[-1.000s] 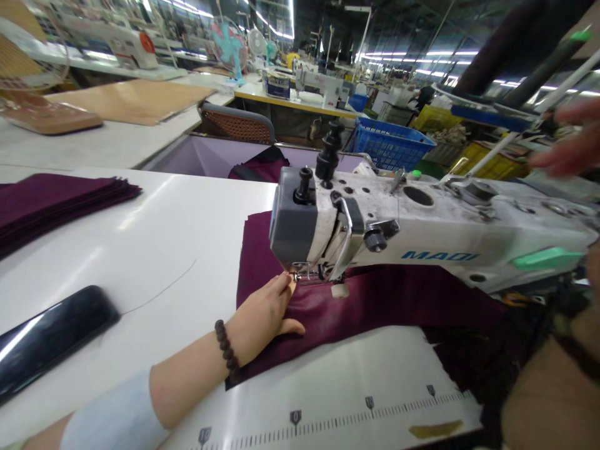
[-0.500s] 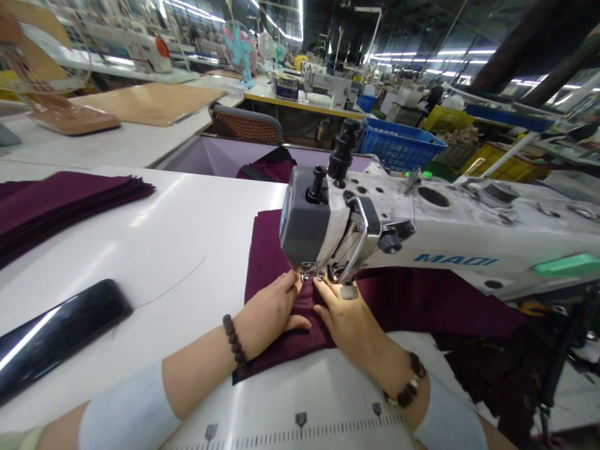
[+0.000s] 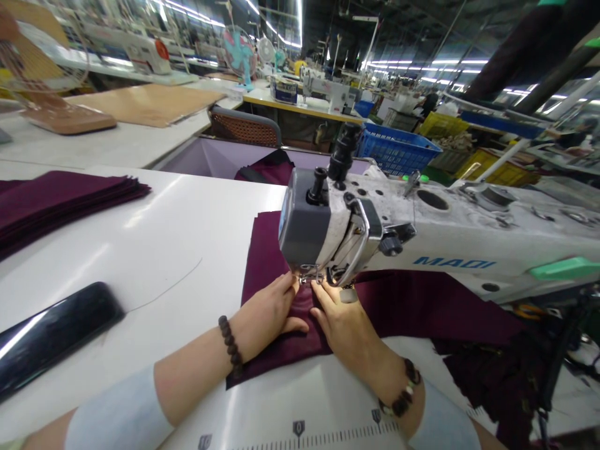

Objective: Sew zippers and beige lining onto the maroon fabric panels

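Observation:
A dark purple fabric piece (image 3: 285, 353) lies on the white table under the needle area of a sewing machine (image 3: 309, 225). My left hand (image 3: 269, 309) rests on the cloth, fingers stretched toward the presser foot (image 3: 307, 275) and thumb apart. On the other side of the foot my right hand (image 3: 344, 315) lies flat on the same cloth, its fingertips partly hidden by the machine head. The cloth runs on to the right beneath the machine arm. Both hands press the fabric down without gripping it.
A stack of purple fabric (image 3: 65, 203) lies at the left, above a black phone-like object (image 3: 60, 331) and a loose thread (image 3: 173, 290). Beyond the table stand a blue crate (image 3: 396, 150) and a chair (image 3: 246, 128). Dark cloth (image 3: 497, 375) hangs at the right.
The hands and fabric hold nearly the same place by the presser foot. The whole view has shifted slightly, with the table ruler sitting a little lower.

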Motion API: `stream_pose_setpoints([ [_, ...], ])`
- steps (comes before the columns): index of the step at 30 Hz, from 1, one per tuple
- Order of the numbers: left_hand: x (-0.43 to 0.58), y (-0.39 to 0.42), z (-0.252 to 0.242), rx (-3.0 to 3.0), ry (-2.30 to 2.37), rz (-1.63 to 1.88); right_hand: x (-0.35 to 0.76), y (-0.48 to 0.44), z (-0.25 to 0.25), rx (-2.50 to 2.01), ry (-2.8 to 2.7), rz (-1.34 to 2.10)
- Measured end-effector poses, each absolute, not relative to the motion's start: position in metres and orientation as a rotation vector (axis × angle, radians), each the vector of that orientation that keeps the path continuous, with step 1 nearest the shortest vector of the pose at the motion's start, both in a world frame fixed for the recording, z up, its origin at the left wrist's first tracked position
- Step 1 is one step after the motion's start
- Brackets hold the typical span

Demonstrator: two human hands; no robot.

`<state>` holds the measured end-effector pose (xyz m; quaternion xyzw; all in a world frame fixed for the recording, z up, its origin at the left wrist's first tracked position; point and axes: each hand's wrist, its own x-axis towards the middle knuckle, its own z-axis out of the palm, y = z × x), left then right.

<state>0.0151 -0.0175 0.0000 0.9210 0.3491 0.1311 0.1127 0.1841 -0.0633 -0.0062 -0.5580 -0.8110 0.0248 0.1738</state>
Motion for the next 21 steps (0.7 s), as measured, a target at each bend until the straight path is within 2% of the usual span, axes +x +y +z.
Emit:
stream_pose_setpoints([
  [9, 0.0157, -0.0198, -0.0052, 2.642, 1.047, 0.485, 0.1841, -0.0636, -0.0011, -1.590, -2.297, 0.141],
  [21, 0.0179, -0.0192, -0.0034, 2.659, 1.069, 0.379, 0.1841, -0.0636, 0.0028, -1.592, -2.315, 0.167],
])
